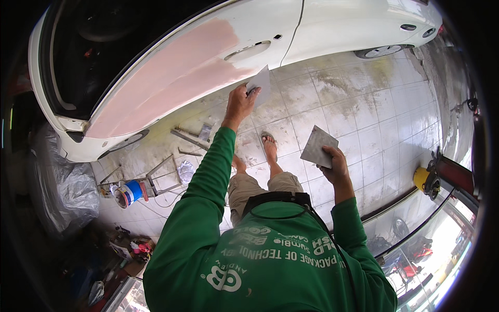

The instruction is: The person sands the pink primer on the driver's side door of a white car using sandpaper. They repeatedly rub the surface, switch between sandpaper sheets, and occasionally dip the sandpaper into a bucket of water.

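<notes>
A white car's side [338,28] stretches across the far side, with a wide pinkish, filler-like patch [171,73] below the window and around the door handle [248,50]. My left hand [240,102] reaches toward it, fingers closed on a thin light-grey sheet [261,86], which looks stiff. The sheet's upper tip overlaps the car's lower edge in view; I cannot tell whether they touch. Lower and to the right, my right hand [335,165] grips a flat square grey plate [317,147] by one corner, away from the car. The plate's face looks smudged.
Tiled floor [364,125] with dusty stains lies beneath. Left of my legs are a metal frame [165,169], a blue-and-white bucket [130,192] and crumpled clear plastic [185,171]. A grey plastic cover [62,182] hangs far left. A yellow-and-black object [426,181] stands right, beside glass panes.
</notes>
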Demonstrator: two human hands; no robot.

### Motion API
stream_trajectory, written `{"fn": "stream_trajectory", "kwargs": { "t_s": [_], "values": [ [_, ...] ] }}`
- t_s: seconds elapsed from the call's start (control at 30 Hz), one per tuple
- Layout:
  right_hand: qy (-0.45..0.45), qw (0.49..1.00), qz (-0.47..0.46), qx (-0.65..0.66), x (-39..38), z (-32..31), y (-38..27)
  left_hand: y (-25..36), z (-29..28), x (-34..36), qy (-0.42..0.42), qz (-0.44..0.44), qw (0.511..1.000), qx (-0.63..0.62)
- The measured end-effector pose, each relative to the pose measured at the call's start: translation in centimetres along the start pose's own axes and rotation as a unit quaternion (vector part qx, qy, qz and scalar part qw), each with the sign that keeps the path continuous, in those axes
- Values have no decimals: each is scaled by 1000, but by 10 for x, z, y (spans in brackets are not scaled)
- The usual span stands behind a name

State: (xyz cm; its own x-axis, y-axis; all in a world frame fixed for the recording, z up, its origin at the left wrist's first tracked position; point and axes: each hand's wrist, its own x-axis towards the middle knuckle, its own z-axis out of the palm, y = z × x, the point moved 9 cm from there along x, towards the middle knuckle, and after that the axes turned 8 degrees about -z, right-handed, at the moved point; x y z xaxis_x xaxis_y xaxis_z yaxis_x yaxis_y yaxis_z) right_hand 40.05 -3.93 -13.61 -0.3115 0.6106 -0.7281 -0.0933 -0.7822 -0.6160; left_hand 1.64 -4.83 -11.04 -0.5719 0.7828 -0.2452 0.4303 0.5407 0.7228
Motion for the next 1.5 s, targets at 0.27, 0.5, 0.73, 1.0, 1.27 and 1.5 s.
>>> {"fn": "stream_trajectory", "kwargs": {
  "t_s": [0.27,0.5,0.73,1.0,1.27,1.5],
  "values": [
    [-135,990,-19,23,16,143,-29,24,-46,-194,-27,84,985,150],
    [-423,874,-60,-232,-16,250,-8,48,-137,-237,100,157,957,223],
    [-503,720,-273,-393,-85,314,-31,-124,-209,-206,201,-67,957,199],
    [-354,901,-52,-244,-104,325,45,-238,-293,-325,267,-221,915,-206],
    [-576,404,-599,-382,-277,435,138,-234,-377,-459,298,-92,740,-596],
    [-501,833,-69,-225,-307,491,253,-237,-363,-530,339,-13,612,-714]
  ]
}}
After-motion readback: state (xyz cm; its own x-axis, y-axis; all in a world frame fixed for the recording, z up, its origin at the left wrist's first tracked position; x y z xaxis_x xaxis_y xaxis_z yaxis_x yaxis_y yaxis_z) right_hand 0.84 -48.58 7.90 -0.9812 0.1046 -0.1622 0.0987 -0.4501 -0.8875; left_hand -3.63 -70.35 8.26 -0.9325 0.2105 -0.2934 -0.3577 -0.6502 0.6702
